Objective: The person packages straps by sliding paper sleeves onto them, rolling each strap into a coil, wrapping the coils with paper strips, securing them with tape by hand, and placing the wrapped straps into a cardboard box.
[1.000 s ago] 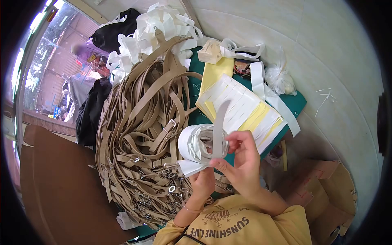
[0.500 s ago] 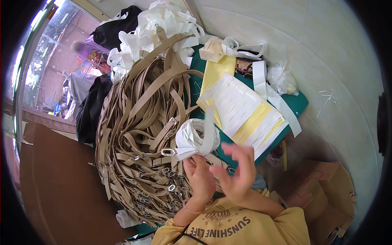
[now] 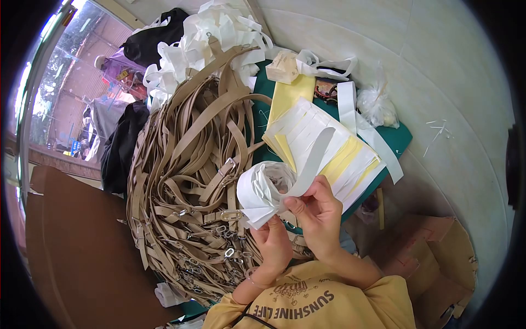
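Observation:
A coil of white strip (image 3: 253, 185), with folded layers and loose pointed ends, sits in front of me over the brown straps. My left hand (image 3: 272, 244) pinches its lower folded ends between thumb and fingers. To the right, my right hand (image 3: 318, 216) grips a flat white strip (image 3: 315, 162) between thumb and fingers, close to the coil's right side. The strip's free end points up and right over a stack of white and yellow sheets (image 3: 334, 151). Just left of the coil's loose ends lies a metal buckle (image 3: 233, 215) on a brown strap.
A large heap of brown straps with metal buckles (image 3: 186, 164) fills the left of the green tabletop (image 3: 402, 137). Crumpled white strips (image 3: 219, 33) lie behind it. A brown cardboard sheet (image 3: 82, 257) stands at left, an open cardboard box (image 3: 438, 257) at lower right.
My right hand was raised with fingers apart, beside a blurred upright strip; now it has closed on the strip at the coil. The coil's loose ends have turned downward.

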`<action>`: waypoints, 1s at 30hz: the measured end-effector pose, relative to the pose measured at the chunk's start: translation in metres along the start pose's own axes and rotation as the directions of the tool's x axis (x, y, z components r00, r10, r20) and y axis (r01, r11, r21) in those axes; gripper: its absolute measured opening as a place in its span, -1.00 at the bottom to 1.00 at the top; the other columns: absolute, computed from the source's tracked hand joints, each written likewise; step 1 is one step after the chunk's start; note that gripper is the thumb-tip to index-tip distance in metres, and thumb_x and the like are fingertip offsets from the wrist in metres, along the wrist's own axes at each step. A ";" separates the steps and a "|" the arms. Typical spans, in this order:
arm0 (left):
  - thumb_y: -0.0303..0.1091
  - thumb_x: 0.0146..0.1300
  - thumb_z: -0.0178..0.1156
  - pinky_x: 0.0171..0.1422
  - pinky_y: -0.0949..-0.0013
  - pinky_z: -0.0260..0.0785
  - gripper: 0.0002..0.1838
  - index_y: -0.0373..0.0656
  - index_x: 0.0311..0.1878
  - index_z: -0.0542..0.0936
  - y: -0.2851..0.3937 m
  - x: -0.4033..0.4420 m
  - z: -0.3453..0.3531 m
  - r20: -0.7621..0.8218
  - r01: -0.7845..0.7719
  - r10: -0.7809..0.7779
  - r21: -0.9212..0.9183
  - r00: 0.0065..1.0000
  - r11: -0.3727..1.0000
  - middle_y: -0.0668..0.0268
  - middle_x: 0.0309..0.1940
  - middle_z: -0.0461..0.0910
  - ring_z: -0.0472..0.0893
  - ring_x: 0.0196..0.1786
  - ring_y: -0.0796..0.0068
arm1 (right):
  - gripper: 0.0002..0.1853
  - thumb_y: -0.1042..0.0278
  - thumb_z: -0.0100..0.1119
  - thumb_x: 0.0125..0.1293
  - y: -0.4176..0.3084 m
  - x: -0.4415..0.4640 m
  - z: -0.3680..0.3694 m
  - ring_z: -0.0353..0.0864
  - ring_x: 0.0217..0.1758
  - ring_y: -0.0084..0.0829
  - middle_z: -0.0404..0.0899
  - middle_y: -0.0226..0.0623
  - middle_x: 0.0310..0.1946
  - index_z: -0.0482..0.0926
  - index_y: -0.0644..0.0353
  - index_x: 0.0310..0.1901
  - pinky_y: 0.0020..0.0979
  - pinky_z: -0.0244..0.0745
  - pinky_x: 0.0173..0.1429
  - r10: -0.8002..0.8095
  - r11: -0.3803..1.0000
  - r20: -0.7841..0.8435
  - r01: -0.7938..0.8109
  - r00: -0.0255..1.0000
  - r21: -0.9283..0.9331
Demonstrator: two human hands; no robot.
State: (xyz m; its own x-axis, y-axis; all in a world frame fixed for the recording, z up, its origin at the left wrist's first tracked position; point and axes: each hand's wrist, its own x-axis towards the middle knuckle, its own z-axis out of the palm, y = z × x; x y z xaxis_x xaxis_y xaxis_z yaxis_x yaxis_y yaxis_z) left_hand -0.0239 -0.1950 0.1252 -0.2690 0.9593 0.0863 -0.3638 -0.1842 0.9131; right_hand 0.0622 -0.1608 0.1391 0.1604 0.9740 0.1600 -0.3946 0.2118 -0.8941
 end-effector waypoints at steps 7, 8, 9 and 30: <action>-0.36 0.38 0.05 -0.41 0.61 0.08 -0.79 -0.30 -0.07 0.52 -0.002 0.004 0.013 -0.159 -0.040 0.054 0.088 0.986 0.995 0.43 -0.26 0.55 0.32 -0.41 0.78 | -0.87 0.54 0.19 0.24 0.009 -0.005 0.008 0.37 -0.26 -0.67 0.32 -0.42 -0.28 0.40 0.27 -0.30 -0.61 0.33 -0.18 -0.038 0.999 -0.081 0.036 0.996 -0.030; -0.36 0.38 0.05 -0.41 0.61 0.08 -0.79 -0.30 -0.07 0.52 -0.001 0.004 0.012 -0.158 -0.041 0.055 0.088 0.986 0.995 0.43 -0.26 0.55 0.32 -0.41 0.78 | -0.87 0.54 0.19 0.24 0.008 -0.004 0.011 0.37 -0.26 -0.67 0.32 -0.42 -0.28 0.40 0.27 -0.30 -0.61 0.33 -0.18 -0.039 0.999 -0.081 0.037 0.996 -0.029; -0.37 0.38 0.04 -0.37 0.61 0.14 -0.78 -0.31 -0.05 0.51 0.001 0.004 0.010 -0.149 -0.015 0.033 0.116 0.988 0.993 0.40 -0.24 0.55 0.36 -0.37 0.75 | -0.87 0.53 0.19 0.24 0.005 -0.002 0.015 0.38 -0.23 -0.61 0.34 -0.38 -0.29 0.41 0.27 -0.29 -0.57 0.34 -0.18 -0.092 0.995 -0.155 0.083 0.984 -0.062; -0.66 0.18 0.13 0.10 0.44 0.36 -0.46 -0.26 0.23 0.24 0.001 0.003 -0.018 -0.010 0.004 -0.001 0.262 1.000 0.965 0.25 0.03 0.44 0.46 0.07 0.48 | -0.64 0.21 0.29 0.15 -0.033 0.024 -0.023 0.34 -0.09 -0.24 0.38 -0.18 -0.11 0.53 0.34 -0.15 -0.36 0.33 -0.02 -0.130 0.776 0.478 0.389 0.869 -0.496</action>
State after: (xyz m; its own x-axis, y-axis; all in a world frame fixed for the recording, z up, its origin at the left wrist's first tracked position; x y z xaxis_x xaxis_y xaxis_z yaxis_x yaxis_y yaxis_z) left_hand -0.0413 -0.1966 0.1194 -0.2775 0.9573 0.0815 -0.1180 -0.1181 0.9860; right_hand 0.0995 -0.1459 0.1629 -0.2418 0.8569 0.4553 0.2053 0.5038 -0.8391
